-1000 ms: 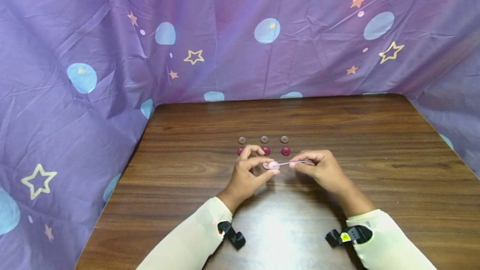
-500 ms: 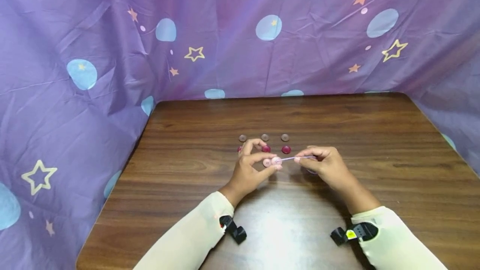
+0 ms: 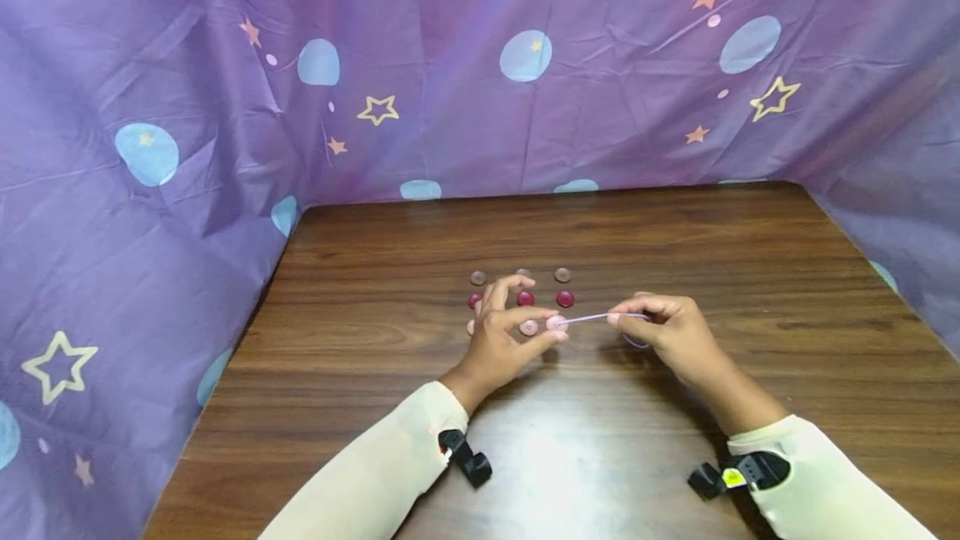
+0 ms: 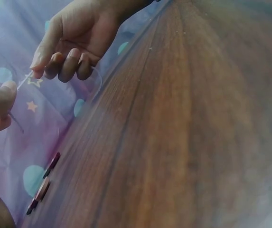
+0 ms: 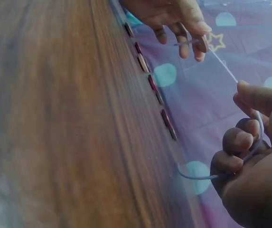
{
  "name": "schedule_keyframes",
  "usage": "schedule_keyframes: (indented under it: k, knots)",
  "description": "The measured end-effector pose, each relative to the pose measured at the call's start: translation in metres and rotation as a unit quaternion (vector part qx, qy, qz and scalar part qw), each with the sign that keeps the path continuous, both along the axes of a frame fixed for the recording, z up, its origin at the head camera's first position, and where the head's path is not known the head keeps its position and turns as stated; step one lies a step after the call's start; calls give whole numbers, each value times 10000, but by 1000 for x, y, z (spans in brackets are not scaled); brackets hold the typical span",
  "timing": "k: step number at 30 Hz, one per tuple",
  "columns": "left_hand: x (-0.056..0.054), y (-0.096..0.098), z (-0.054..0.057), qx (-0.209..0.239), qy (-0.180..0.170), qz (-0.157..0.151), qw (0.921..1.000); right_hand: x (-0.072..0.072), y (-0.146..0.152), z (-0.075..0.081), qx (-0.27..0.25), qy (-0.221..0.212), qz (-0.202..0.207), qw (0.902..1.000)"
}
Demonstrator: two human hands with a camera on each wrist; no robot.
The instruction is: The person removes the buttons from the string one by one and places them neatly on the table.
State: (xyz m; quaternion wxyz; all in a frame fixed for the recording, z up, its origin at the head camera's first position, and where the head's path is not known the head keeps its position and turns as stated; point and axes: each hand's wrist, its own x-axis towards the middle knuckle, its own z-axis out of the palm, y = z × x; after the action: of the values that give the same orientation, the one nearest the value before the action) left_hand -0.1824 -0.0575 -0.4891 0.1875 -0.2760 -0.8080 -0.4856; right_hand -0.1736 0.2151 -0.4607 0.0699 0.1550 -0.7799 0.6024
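Note:
Between thumb and index finger, my left hand (image 3: 504, 342) pinches a pink button (image 3: 557, 323) above the table. A thin lavender cord (image 3: 588, 319) passes through it; in the right wrist view a short end of the cord (image 5: 185, 43) sticks out on the button's far side. My right hand (image 3: 670, 330) pinches the cord to the right, and the stretch between the hands is straight. The cord's loose tail (image 5: 197, 177) runs over the right palm and hangs in a curve below. Another pink button (image 3: 528, 327) lies just beyond my left hand.
Behind the hands, crimson buttons (image 3: 565, 299) lie in a row, with brown buttons (image 3: 562, 275) in a row farther back. My left hand partly covers a pink button (image 3: 471, 327) at the left. A purple curtain (image 3: 450, 65) hangs behind the wooden table (image 3: 360, 407).
My right hand has moved right, away from the left, so the cord between them is longer. My left hand has shifted slightly right with the button, uncovering more of the buttons behind.

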Motion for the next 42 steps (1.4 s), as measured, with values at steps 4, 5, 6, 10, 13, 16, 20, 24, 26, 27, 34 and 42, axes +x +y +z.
schedule_keyframes:
  k: [4,5,6,10,13,16,20,24,26,27,34,42]
  knots:
    - [-2,4,2,8,109,-10,9999,0,6,2,-328,46,72,9994]
    - [-3,5,2,6,115,-3,9999,0,7,3,-372,53,93,9992]
    - [-3,6,2,13,111,0,9999,0,8,3,-392,59,114,9991]
    - [-3,8,1,-40,-14,33,10000,1,10,2,-379,82,123,9992]
    - [-1,8,-1,-98,-79,74,9999,4,10,0,-418,80,130,9990]
    - [1,7,-2,-124,-152,130,9997,5,8,-2,-360,98,133,9992]
    - [2,6,-3,-91,-239,184,9995,5,7,-3,-208,130,75,9997]
    - [2,7,-3,-57,-257,183,9995,4,7,-1,-201,139,33,9997]
    - [2,7,-3,-58,-249,176,9995,3,7,-1,-210,134,9,9997]
    - [1,8,-3,-55,-226,169,9996,3,8,0,-203,127,-9,9997]
    - [2,8,-1,-48,-59,192,9998,3,8,0,-192,41,-109,9997]
    - [-1,14,-1,-152,207,193,9995,4,10,0,-134,166,-234,9995]
